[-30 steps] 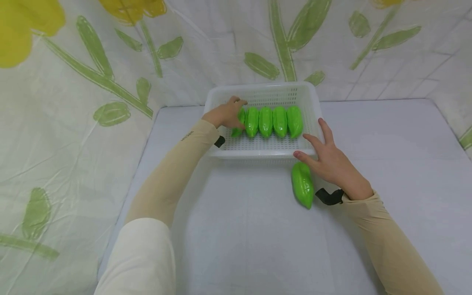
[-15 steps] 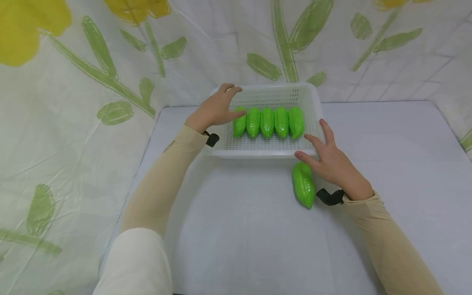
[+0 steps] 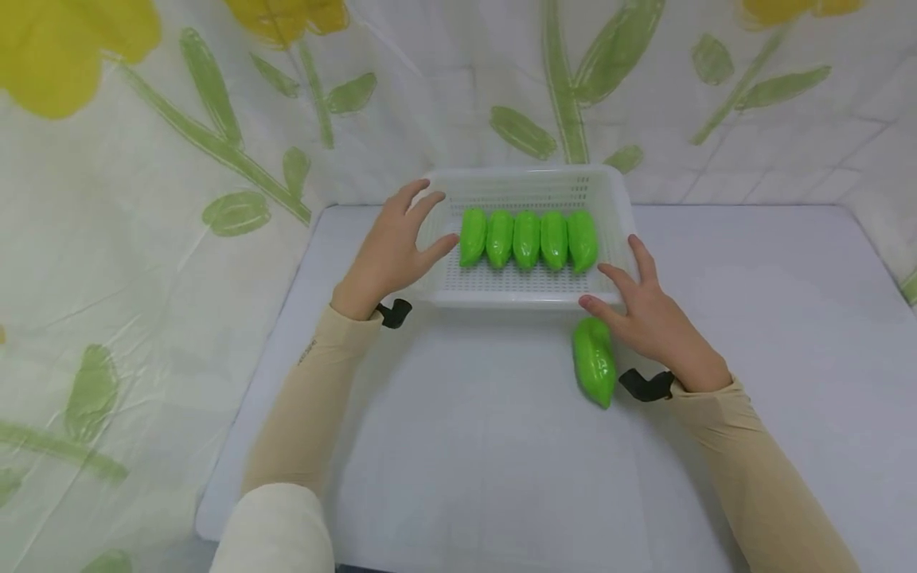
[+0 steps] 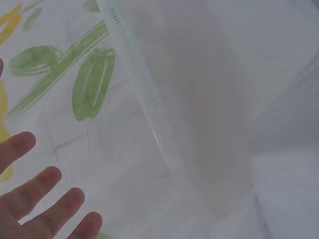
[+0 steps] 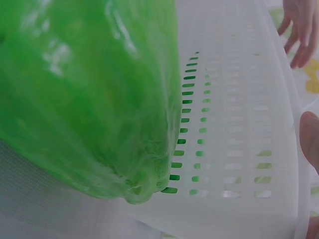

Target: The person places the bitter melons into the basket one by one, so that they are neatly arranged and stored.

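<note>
A white slatted plastic basket (image 3: 501, 300) holds several glossy green, long pointed fruits (image 3: 526, 239) lined up side by side. One more green fruit (image 3: 595, 362) lies on the table just in front of its right front corner and looms large in the right wrist view. My right hand (image 3: 652, 318) is spread over that corner, fingertips right at the rim. In the right wrist view its fingers (image 5: 310, 139) show along the rim. My left hand (image 3: 390, 247), holding nothing, hovers at the basket's left side with fingers spread and thumb toward the leftmost fruit.
The basket stands at the back of a pale cloth-covered table (image 3: 487, 446). Directly behind it rises a white hanging sheet (image 3: 444, 95) printed with yellow flowers and green leaves, which also closes off the left side.
My left hand has drawn back leftward and toward me from over the leftmost fruit, leaving that fruit in the row. The right hand stays at the basket corner.
</note>
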{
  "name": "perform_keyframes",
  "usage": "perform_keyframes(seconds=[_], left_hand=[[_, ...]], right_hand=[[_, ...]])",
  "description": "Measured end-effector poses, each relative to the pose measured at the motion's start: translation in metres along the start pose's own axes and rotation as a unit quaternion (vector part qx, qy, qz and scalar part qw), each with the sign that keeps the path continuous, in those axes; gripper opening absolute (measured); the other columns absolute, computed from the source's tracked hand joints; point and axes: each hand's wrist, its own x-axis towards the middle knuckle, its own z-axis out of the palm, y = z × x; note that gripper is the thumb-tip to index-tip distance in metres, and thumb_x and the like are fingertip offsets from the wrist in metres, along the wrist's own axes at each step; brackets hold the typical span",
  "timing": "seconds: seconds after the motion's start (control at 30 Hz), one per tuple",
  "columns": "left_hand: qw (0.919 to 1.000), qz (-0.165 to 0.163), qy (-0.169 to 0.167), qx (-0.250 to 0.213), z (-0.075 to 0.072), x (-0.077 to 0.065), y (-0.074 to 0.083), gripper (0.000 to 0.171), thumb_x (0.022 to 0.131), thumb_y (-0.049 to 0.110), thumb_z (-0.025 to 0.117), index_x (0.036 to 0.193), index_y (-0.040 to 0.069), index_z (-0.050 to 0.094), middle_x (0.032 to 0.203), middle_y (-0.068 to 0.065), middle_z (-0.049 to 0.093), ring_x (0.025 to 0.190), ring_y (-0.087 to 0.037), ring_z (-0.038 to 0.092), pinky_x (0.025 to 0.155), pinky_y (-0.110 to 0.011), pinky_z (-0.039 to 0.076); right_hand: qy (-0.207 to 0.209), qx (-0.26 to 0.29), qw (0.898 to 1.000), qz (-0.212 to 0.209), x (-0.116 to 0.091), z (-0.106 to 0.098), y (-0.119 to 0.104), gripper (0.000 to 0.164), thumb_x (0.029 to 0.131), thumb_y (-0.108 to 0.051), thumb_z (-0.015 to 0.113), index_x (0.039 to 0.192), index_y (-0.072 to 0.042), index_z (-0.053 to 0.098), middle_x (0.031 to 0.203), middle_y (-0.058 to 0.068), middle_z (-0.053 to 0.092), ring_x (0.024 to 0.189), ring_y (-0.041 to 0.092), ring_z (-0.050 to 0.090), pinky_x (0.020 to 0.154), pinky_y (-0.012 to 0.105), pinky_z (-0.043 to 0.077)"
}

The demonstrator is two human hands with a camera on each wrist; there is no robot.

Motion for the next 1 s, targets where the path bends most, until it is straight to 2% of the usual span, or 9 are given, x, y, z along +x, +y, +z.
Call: perform_keyframes(seconds=[0.17, 0.3, 0.57, 0.77, 1.0], left_hand=[[0.9988, 0.002, 0.045, -0.021, 0.014, -0.02, -0.004, 0.064, 0.1, 0.039, 0.069, 0.15, 0.003, 0.052, 0.164, -0.022, 0.034, 0.151, -0.04, 0.034, 0.124, -0.055, 0.03], [0.9972, 0.003, 0.067, -0.031, 0.027, -0.031, -0.008, 0.064, 0.1, 0.037, 0.069, 0.149, 0.0, 0.051, 0.164, -0.024, 0.033, 0.152, -0.042, 0.031, 0.126, -0.056, 0.026], [0.9979, -0.032, 0.052, -0.019, 0.049, -0.048, -0.016, 0.067, 0.101, 0.043, 0.065, 0.15, 0.0, 0.05, 0.166, -0.023, 0.031, 0.153, -0.047, 0.029, 0.125, -0.06, 0.026], [0.9976, -0.055, 0.04, -0.011, 0.058, -0.055, -0.019, 0.07, 0.1, 0.047, 0.063, 0.152, 0.002, 0.049, 0.166, -0.022, 0.031, 0.153, -0.046, 0.029, 0.124, -0.06, 0.028], [0.9974, -0.06, 0.032, -0.024, 0.063, -0.058, -0.018, 0.067, 0.102, 0.046, 0.057, 0.153, 0.004, 0.048, 0.167, -0.022, 0.03, 0.154, -0.046, 0.026, 0.121, -0.065, 0.031]], right_hand=[[0.003, -0.003, 1.0, -0.004, 0.002, -0.001, 0.001, 0.085, 0.103, -0.065, 0.049, 0.163, -0.006, 0.032, 0.172, 0.005, -0.026, 0.128, 0.061, 0.051, 0.096, 0.072, 0.047], [0.004, -0.007, 1.0, -0.003, 0.002, -0.003, 0.0, 0.085, 0.103, -0.064, 0.049, 0.162, -0.006, 0.032, 0.172, 0.006, -0.026, 0.129, 0.061, 0.05, 0.095, 0.073, 0.047], [-0.007, -0.004, 1.0, 0.004, 0.0, -0.003, 0.0, 0.085, 0.103, -0.065, 0.048, 0.163, -0.007, 0.031, 0.172, 0.006, -0.027, 0.127, 0.061, 0.052, 0.095, 0.073, 0.048], [-0.01, -0.005, 1.0, 0.004, -0.002, -0.001, -0.003, 0.085, 0.103, -0.064, 0.048, 0.163, -0.006, 0.031, 0.172, 0.007, -0.026, 0.126, 0.061, 0.053, 0.092, 0.072, 0.05], [-0.011, -0.008, 1.0, 0.006, -0.004, -0.002, -0.005, 0.085, 0.103, -0.064, 0.047, 0.163, -0.006, 0.031, 0.173, 0.007, -0.025, 0.128, 0.061, 0.051, 0.095, 0.073, 0.048]])
